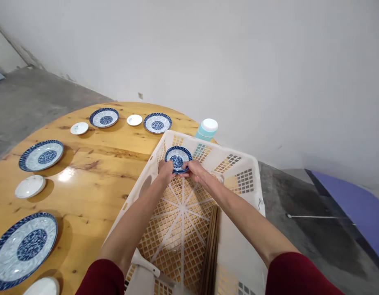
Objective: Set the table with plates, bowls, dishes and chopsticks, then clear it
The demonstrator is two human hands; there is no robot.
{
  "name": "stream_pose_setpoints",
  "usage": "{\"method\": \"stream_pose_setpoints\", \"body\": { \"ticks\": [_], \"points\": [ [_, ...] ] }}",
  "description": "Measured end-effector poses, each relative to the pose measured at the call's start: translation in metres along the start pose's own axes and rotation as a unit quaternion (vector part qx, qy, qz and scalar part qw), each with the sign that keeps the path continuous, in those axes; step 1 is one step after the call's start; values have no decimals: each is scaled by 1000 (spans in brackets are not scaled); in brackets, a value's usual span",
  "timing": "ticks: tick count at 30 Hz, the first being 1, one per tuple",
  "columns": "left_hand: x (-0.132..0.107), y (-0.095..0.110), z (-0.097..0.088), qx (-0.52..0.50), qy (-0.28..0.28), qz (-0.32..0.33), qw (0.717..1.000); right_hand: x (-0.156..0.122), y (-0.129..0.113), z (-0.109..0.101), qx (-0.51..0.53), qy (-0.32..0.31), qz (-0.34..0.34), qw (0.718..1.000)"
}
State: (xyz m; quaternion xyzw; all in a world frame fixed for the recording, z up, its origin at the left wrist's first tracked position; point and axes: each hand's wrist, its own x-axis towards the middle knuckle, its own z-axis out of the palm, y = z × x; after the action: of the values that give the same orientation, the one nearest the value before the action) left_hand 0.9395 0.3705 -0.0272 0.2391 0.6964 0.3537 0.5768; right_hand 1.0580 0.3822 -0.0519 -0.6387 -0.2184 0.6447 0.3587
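Observation:
My left hand (166, 170) and my right hand (194, 169) grip a small stack of blue-and-white plates (178, 153) from its near side. Fingers of both hands are closed on the rim, with the thumbs on top and other fingers underneath. The stack is held at the far end of a white plastic basket (182, 207), above its lattice floor; whether it touches the basket is hard to tell. Inside the basket, a bundle of long brown chopsticks (210, 246) lies along the right. Nearer me, a white-handled knife (146, 264) lies low on the left.
The basket stands on a round wooden table (115, 184). Along the table's edge, blue-rimmed plates (41, 155) alternate with small white dishes (30, 186). A turquoise bottle with a white lid (207, 128) stands behind the basket. A purple panel (352, 205) is at right, and a wall rises behind.

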Motion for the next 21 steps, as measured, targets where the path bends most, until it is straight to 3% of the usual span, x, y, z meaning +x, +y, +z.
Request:
{"method": "stream_pose_setpoints", "body": {
  "ticks": [5, 12, 21],
  "points": [
    [2, -5, 0, 20, 18, 13, 1000, 4, 0, 0, -15, -19, -6, 1000],
    [3, -6, -1, 34, 0, 18, 999, 1, 3, -3, -56, -38, 0, 998],
    [-35, -6, -17, 82, 3, 63, 995, -34, -5, -12, -127, -8, -19, 992]
  ]
}}
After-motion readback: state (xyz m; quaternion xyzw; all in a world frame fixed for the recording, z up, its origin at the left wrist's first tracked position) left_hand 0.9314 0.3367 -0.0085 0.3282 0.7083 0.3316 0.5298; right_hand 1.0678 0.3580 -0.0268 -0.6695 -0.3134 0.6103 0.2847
